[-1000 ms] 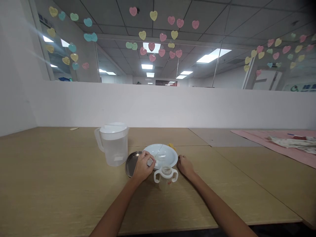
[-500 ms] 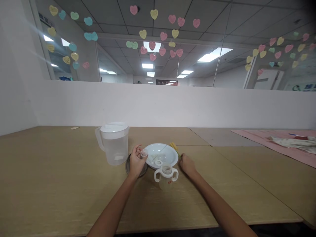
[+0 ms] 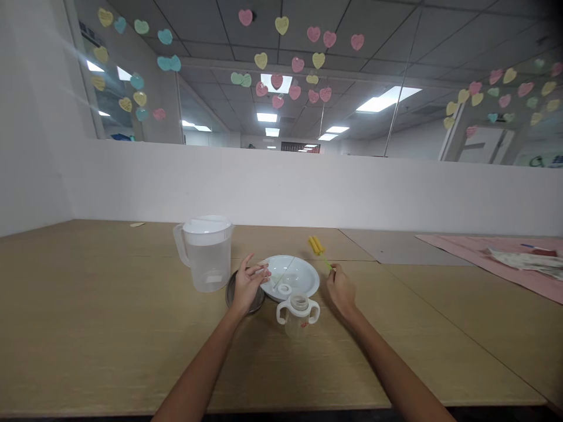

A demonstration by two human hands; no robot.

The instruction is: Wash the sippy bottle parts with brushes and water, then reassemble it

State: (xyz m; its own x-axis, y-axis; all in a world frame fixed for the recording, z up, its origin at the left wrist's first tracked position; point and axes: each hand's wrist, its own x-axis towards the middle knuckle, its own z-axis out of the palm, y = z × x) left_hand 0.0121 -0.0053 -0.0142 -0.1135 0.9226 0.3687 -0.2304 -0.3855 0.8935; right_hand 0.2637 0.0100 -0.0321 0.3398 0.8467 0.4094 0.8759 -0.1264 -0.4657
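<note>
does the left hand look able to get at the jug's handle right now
Probably, but not directly: the handle points away from the left hand, with the jug's body between them. A way around the front looks open.

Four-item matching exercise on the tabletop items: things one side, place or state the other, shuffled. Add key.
Things
1. Clear plastic pitcher
2. Clear bottle with white two-handled collar
3. Yellow-headed brush with thin green stem
4. Dark, shallow metal dish

Place or state
A. Stem in the right hand's fingers
B. Partly hidden behind the left hand
C. White lid on
D. Open-mouthed, at the near edge of the round white bowl

Pairs: 1-C, 2-D, 3-A, 4-B
</note>
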